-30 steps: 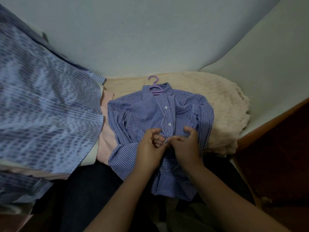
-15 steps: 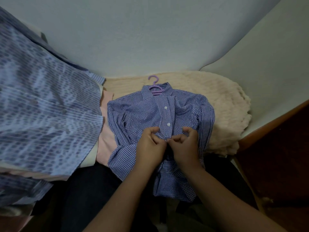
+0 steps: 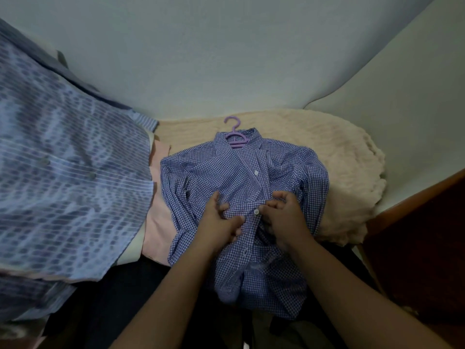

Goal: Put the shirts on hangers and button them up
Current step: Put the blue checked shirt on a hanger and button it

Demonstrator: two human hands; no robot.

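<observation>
Checked shirt (image 3: 214,177) on purple hanger (image 3: 235,137) | your left hand (image 3: 219,222) and right hand (image 3: 284,217) pinch placket | middle button (image 3: 256,211) underway, lower ones left

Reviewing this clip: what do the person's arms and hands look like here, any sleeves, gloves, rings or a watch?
Both forearms are bare up to the bottom edge of the picture, with no sleeve in sight. The left hand and right hand wear no gloves. No ring, watch or bracelet shows on the fingers or wrists, though the light is dim.
</observation>
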